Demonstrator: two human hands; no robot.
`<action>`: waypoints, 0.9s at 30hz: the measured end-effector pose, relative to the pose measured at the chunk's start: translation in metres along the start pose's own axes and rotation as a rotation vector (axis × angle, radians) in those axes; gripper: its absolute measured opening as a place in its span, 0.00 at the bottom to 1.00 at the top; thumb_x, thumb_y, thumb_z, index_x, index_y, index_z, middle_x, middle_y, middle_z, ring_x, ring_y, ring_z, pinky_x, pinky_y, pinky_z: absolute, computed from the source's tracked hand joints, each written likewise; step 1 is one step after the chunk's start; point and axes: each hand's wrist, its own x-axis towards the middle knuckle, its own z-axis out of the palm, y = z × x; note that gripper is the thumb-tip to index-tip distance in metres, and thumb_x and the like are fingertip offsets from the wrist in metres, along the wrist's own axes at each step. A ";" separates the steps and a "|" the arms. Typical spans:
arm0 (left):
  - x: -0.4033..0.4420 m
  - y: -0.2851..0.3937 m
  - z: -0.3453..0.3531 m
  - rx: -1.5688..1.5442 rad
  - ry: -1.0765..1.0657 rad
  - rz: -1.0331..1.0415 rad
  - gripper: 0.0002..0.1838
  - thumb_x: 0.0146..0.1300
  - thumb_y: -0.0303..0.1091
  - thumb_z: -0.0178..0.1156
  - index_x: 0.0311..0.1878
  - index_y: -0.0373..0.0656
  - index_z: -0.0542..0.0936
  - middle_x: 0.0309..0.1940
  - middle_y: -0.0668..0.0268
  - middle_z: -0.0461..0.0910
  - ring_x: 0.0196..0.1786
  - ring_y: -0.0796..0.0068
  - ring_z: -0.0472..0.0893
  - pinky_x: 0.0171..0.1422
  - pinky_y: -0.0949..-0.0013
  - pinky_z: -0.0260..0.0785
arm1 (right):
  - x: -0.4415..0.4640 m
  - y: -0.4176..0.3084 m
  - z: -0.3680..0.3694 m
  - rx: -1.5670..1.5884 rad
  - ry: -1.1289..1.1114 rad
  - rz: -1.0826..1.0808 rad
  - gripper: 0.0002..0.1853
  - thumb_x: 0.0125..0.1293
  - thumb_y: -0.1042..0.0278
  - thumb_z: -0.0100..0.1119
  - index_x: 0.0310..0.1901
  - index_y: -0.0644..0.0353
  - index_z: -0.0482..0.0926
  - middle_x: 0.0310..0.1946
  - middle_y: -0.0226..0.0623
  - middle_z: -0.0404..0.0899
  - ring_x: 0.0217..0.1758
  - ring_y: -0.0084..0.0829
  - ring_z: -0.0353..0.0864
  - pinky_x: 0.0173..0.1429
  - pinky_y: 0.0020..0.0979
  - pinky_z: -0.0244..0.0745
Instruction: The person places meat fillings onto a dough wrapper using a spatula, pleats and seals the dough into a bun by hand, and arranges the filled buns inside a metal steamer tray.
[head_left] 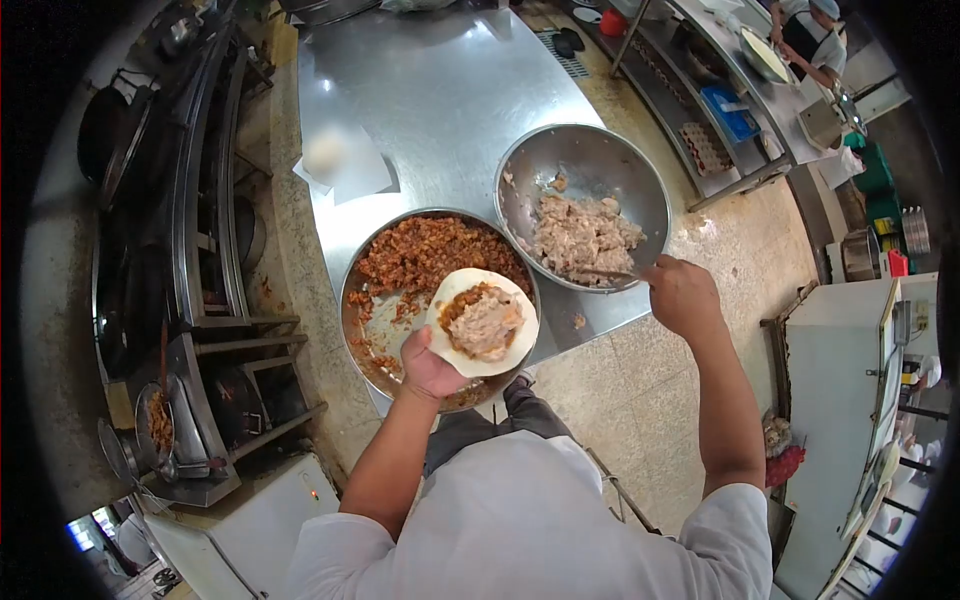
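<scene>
My left hand [430, 368] holds a round, pale dough wrapper [519, 352] from its lower left, over the bowl of reddish-brown filling [430, 250]. Pale meat paste [487, 324] lies on the wrapper, with some reddish-brown filling beside it. At the right rim of the steel bowl of pale meat [648, 180], my right hand [685, 295] is closed round the handle of a utensil. The thin end of this utensil [608, 273] reaches into the pale minced meat [585, 235]. Its handle is mostly hidden by the fingers.
Both bowls stand on a steel table [430, 80]. On its left side, a pale round piece [325, 155] lies on white paper [368, 170]. A stove counter runs along the left. Beyond the shelves at the upper right, a person [815, 40] stands by a round pan.
</scene>
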 end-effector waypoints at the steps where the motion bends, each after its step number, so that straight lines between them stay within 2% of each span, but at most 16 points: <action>1: 0.000 -0.001 0.000 0.012 0.000 -0.018 0.47 0.56 0.48 0.69 0.75 0.38 0.62 0.71 0.49 0.68 0.73 0.47 0.70 0.78 0.42 0.60 | 0.000 0.001 0.001 -0.008 0.066 0.008 0.09 0.59 0.71 0.54 0.34 0.54 0.85 0.35 0.39 0.84 0.36 0.44 0.86 0.42 0.43 0.82; 3: 0.003 -0.004 -0.003 0.024 -0.004 -0.031 0.47 0.55 0.49 0.70 0.75 0.38 0.63 0.70 0.50 0.70 0.72 0.48 0.71 0.78 0.44 0.61 | 0.001 0.002 0.003 0.006 0.024 -0.020 0.09 0.59 0.72 0.54 0.34 0.54 0.85 0.34 0.39 0.84 0.36 0.44 0.86 0.41 0.44 0.81; 5: 0.010 -0.006 -0.017 0.168 0.131 -0.040 0.48 0.53 0.46 0.72 0.74 0.37 0.64 0.69 0.50 0.72 0.70 0.49 0.73 0.77 0.46 0.62 | 0.003 0.006 0.000 0.018 -0.010 -0.048 0.08 0.58 0.72 0.54 0.34 0.54 0.85 0.33 0.39 0.84 0.35 0.44 0.85 0.41 0.44 0.81; 6: 0.011 -0.008 -0.023 0.169 0.130 -0.039 0.48 0.53 0.46 0.72 0.74 0.37 0.64 0.69 0.50 0.72 0.70 0.49 0.73 0.77 0.46 0.62 | 0.003 0.007 -0.004 0.074 0.003 -0.063 0.10 0.57 0.73 0.56 0.37 0.54 0.86 0.33 0.39 0.84 0.35 0.45 0.85 0.41 0.44 0.81; 7: 0.012 -0.011 -0.028 0.187 0.127 -0.034 0.47 0.53 0.44 0.72 0.74 0.37 0.64 0.69 0.50 0.72 0.70 0.49 0.74 0.77 0.46 0.62 | 0.001 0.007 -0.007 0.131 0.014 -0.078 0.12 0.55 0.74 0.58 0.40 0.54 0.87 0.33 0.39 0.84 0.35 0.46 0.84 0.42 0.44 0.81; 9: 0.014 -0.018 -0.037 0.202 0.128 -0.036 0.43 0.55 0.38 0.71 0.73 0.37 0.65 0.68 0.50 0.72 0.70 0.50 0.74 0.77 0.46 0.63 | -0.002 0.005 -0.009 0.156 0.032 -0.068 0.12 0.55 0.73 0.58 0.39 0.55 0.87 0.33 0.39 0.84 0.35 0.46 0.84 0.41 0.43 0.81; 10: 0.016 -0.020 -0.038 0.201 0.127 -0.036 0.43 0.55 0.38 0.71 0.73 0.37 0.65 0.68 0.50 0.72 0.70 0.50 0.74 0.77 0.46 0.63 | -0.004 0.004 -0.010 0.180 0.051 -0.058 0.11 0.55 0.73 0.58 0.38 0.55 0.87 0.32 0.39 0.84 0.35 0.45 0.84 0.41 0.43 0.80; 14: 0.029 -0.030 -0.043 0.115 0.203 -0.087 0.40 0.57 0.35 0.70 0.72 0.37 0.66 0.68 0.51 0.73 0.70 0.50 0.74 0.77 0.46 0.63 | -0.012 0.009 0.000 0.191 0.025 -0.039 0.10 0.57 0.73 0.59 0.38 0.57 0.87 0.32 0.41 0.83 0.35 0.45 0.85 0.40 0.43 0.80; 16: 0.031 -0.034 -0.044 0.063 0.226 -0.078 0.39 0.58 0.35 0.69 0.72 0.37 0.67 0.68 0.51 0.73 0.70 0.51 0.74 0.77 0.46 0.62 | -0.019 0.007 -0.005 0.416 0.110 -0.008 0.12 0.59 0.74 0.59 0.42 0.53 0.87 0.29 0.42 0.82 0.32 0.45 0.83 0.39 0.42 0.79; 17: 0.032 -0.036 -0.040 0.000 0.209 -0.051 0.37 0.59 0.34 0.68 0.71 0.37 0.67 0.67 0.51 0.74 0.69 0.51 0.74 0.76 0.46 0.64 | -0.024 0.002 -0.011 0.416 0.108 -0.013 0.12 0.59 0.74 0.59 0.42 0.53 0.87 0.29 0.42 0.82 0.32 0.45 0.83 0.39 0.42 0.79; 18: 0.032 -0.039 -0.036 -0.065 0.191 -0.025 0.34 0.60 0.33 0.67 0.70 0.38 0.68 0.66 0.52 0.75 0.69 0.52 0.75 0.76 0.46 0.65 | -0.029 -0.007 -0.018 0.547 0.107 0.021 0.12 0.59 0.76 0.60 0.43 0.53 0.87 0.29 0.42 0.81 0.32 0.45 0.83 0.39 0.40 0.78; 19: 0.033 -0.041 -0.031 -0.070 0.193 -0.020 0.34 0.60 0.33 0.67 0.70 0.38 0.68 0.66 0.52 0.75 0.69 0.52 0.75 0.76 0.46 0.65 | -0.035 -0.016 -0.020 0.678 0.104 0.058 0.13 0.60 0.78 0.61 0.45 0.54 0.87 0.28 0.43 0.80 0.31 0.44 0.82 0.38 0.39 0.77; 20: 0.034 -0.042 -0.024 -0.083 0.162 0.003 0.35 0.60 0.33 0.68 0.70 0.38 0.68 0.66 0.52 0.75 0.69 0.52 0.74 0.76 0.46 0.64 | -0.039 -0.027 -0.018 0.676 0.098 0.056 0.13 0.60 0.78 0.61 0.45 0.54 0.87 0.28 0.43 0.80 0.31 0.44 0.82 0.38 0.39 0.77; 22: 0.037 -0.043 -0.017 -0.095 0.128 0.024 0.36 0.60 0.33 0.69 0.71 0.39 0.68 0.66 0.53 0.75 0.70 0.52 0.74 0.76 0.45 0.64 | -0.045 -0.057 -0.010 0.697 0.302 0.019 0.15 0.61 0.80 0.62 0.47 0.53 0.86 0.31 0.42 0.79 0.33 0.41 0.81 0.38 0.37 0.76; 24: 0.042 -0.043 -0.012 -0.153 0.038 0.041 0.38 0.58 0.34 0.70 0.72 0.41 0.67 0.66 0.54 0.75 0.69 0.51 0.74 0.76 0.44 0.64 | -0.051 -0.082 0.004 0.729 0.299 0.043 0.16 0.61 0.80 0.62 0.49 0.52 0.85 0.35 0.40 0.79 0.37 0.41 0.81 0.39 0.37 0.76; 27: 0.048 -0.039 0.007 0.010 0.145 0.126 0.42 0.55 0.40 0.72 0.72 0.42 0.67 0.67 0.55 0.74 0.69 0.50 0.73 0.77 0.44 0.62 | -0.058 -0.100 0.007 0.693 0.308 0.053 0.16 0.60 0.81 0.63 0.48 0.52 0.86 0.35 0.39 0.79 0.38 0.41 0.81 0.40 0.38 0.76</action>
